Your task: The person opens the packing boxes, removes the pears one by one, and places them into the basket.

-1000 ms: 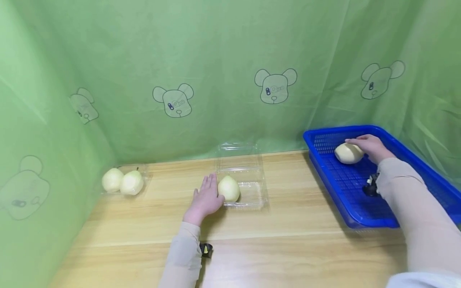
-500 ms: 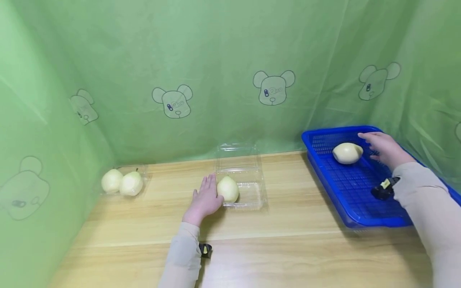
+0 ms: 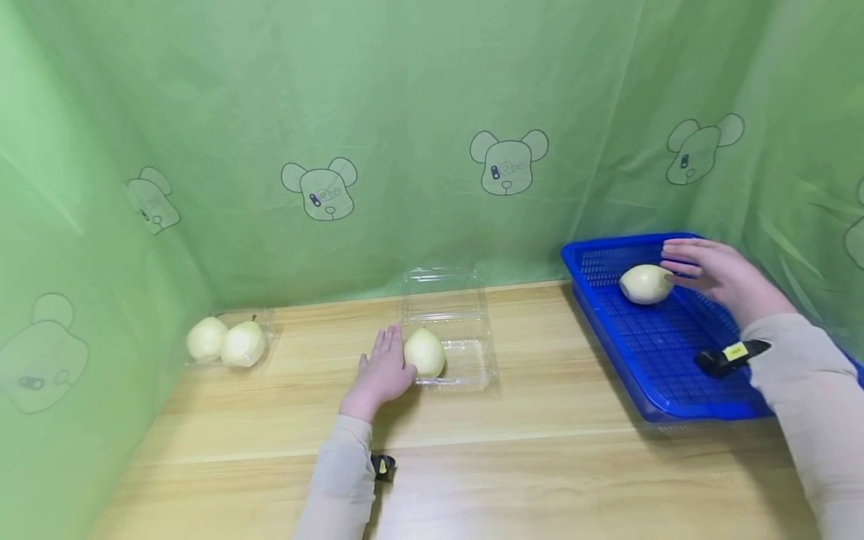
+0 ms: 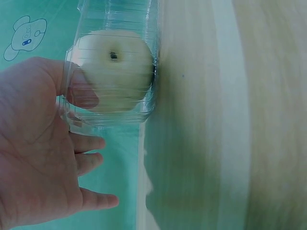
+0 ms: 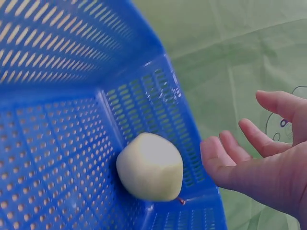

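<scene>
A whitish pear (image 3: 425,354) sits in the left half of a clear plastic clamshell box (image 3: 470,366), whose lid stands open at the back. My left hand (image 3: 383,371) holds the box's left wall. In the left wrist view the thumb (image 4: 82,91) shows through the plastic beside the pear, and the other fingers extend straight outside. Another pear (image 3: 644,284) lies on its side in a blue perforated basket (image 3: 648,379) at the right. My right hand (image 3: 732,279) is over the basket's right side, fingers spread and holding nothing. The right wrist view shows it apart from the pear.
Two pears (image 3: 243,344) sit in another clear plastic box (image 3: 270,330) at the table's far left. Green cloth (image 3: 405,112) printed with bear heads walls the back and both sides of the wooden table (image 3: 540,480).
My right hand has let go of the pear in the basket, drawn back to the right and spread its fingers. The left hand stays at the box.
</scene>
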The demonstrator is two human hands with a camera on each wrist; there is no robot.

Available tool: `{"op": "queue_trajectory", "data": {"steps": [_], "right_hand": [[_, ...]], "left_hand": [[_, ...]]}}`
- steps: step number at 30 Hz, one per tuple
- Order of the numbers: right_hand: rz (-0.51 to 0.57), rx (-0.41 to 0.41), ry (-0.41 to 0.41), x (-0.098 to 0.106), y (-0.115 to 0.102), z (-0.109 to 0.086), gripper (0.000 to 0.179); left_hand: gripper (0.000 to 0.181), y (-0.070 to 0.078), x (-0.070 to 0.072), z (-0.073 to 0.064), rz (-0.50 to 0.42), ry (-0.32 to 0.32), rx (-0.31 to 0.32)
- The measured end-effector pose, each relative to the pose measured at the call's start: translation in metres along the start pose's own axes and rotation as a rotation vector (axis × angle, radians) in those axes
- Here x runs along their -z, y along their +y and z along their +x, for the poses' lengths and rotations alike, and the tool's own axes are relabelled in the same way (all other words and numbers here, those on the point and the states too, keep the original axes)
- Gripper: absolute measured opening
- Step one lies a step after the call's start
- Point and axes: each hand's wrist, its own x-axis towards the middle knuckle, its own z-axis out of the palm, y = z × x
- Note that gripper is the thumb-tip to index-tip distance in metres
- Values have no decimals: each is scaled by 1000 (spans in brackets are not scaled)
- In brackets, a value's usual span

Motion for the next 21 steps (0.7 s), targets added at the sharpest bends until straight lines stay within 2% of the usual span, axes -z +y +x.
{"op": "queue_trajectory", "data": {"steps": [4, 8, 10, 17, 21], "right_hand": [[31, 15, -21, -11, 0, -6, 29], [-3, 53, -64, -28, 2, -12, 30], [-5, 78, -100, -37, 3, -15, 31], [-88, 171, -110, -81, 14, -21, 25], [-111, 241, -200, -105, 25, -23, 24]], "left_hand": [[81, 1, 0, 0, -8, -4, 0], [81, 2, 1, -1, -8, -4, 1], [81, 2, 2, -1, -13, -3, 1], [80, 2, 2, -1, -7, -8, 2], [80, 2, 2, -1, -4, -8, 0]]}}
